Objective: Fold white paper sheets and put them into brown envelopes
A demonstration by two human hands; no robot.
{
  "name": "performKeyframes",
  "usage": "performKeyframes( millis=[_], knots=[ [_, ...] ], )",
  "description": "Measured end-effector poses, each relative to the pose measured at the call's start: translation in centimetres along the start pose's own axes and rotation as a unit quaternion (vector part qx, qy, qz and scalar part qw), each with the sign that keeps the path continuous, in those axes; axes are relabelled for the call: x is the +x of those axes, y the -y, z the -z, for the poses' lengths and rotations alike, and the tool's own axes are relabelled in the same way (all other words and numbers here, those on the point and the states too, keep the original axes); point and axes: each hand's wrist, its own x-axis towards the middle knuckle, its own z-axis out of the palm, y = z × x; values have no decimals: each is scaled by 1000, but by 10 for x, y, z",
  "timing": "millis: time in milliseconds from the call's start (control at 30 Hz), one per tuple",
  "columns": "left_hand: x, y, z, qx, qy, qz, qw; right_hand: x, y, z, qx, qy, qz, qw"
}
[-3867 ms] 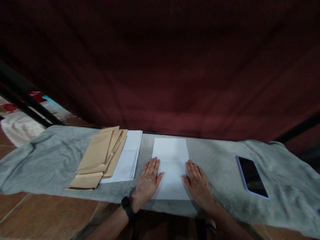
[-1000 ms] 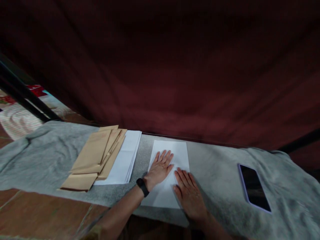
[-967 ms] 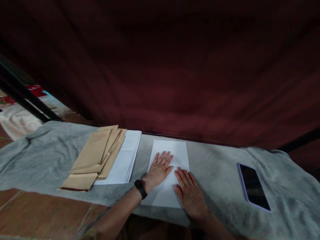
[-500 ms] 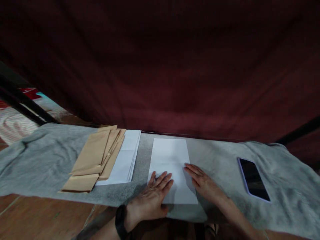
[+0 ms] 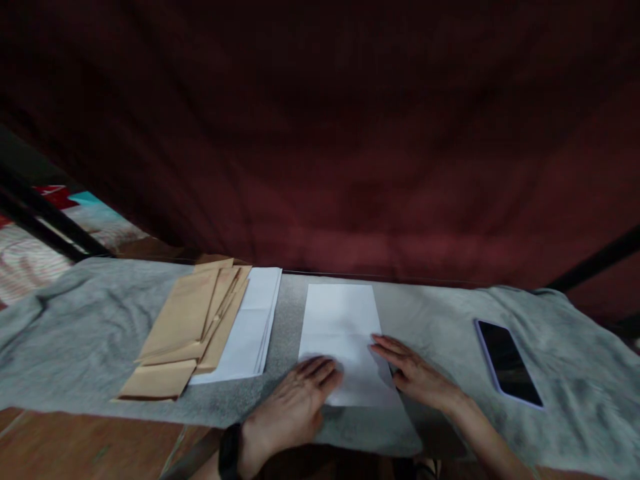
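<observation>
"On the gray cloth (image 5: pixel 435 310), where does the white sheet (image 5: pixel 340 310) lie?"

"Its lower left part is under the left hand (image 5: pixel 293 403); its right edge meets the fingertips of the right hand (image 5: pixel 413 373)."

"How's the grip?"

"Left fingers blurred, loosely bent, palm down; right fingers outstretched, close together."

Head view looks forward and down

I see my plain white sheet (image 5: pixel 340 310), tan envelopes (image 5: pixel 183 313), more white paper (image 5: pixel 254 337), a black-screened phone (image 5: pixel 507 360) edged in lilac, my black wristband (image 5: pixel 229 453), grey cloth (image 5: pixel 435 317), dark red curtain (image 5: pixel 320 147), pink-striped white fabric (image 5: pixel 30 263), orange-brown tiles (image 5: pixel 90 447).
</observation>
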Motion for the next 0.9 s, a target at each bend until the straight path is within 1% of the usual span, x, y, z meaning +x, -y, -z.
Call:
performKeyframes(
  millis=[67,167,267,367,400,467,567,633,733,833,900],
  knots=[
    [0,10,7,-22,-36,16,999,-1,2,5,8,15,0,1000],
    [2,24,16,-55,-81,65,993,-1,4,10,35,26,11,999],
    [6,34,20,-125,-134,95,978,3,5,9,68,-4,9,998],
    [9,43,22,-216,-167,109,956,10,4,6,106,-48,13,993],
    [9,47,23,-249,-173,109,947,11,4,5,121,-58,19,991],
    [9,58,26,-328,-165,93,926,14,4,5,151,-72,25,986],
    [7,76,29,-427,-123,63,893,13,6,7,182,-83,1,980],
    [8,84,28,-437,-109,69,890,11,8,9,199,-79,-15,977],
    [15,86,22,-398,-113,100,905,11,11,9,198,-83,-60,975],
    [26,82,13,-346,-156,160,911,14,11,7,174,-124,-101,972],
    [33,81,9,-337,-191,193,902,17,10,6,174,-144,-101,969]
  ],
)
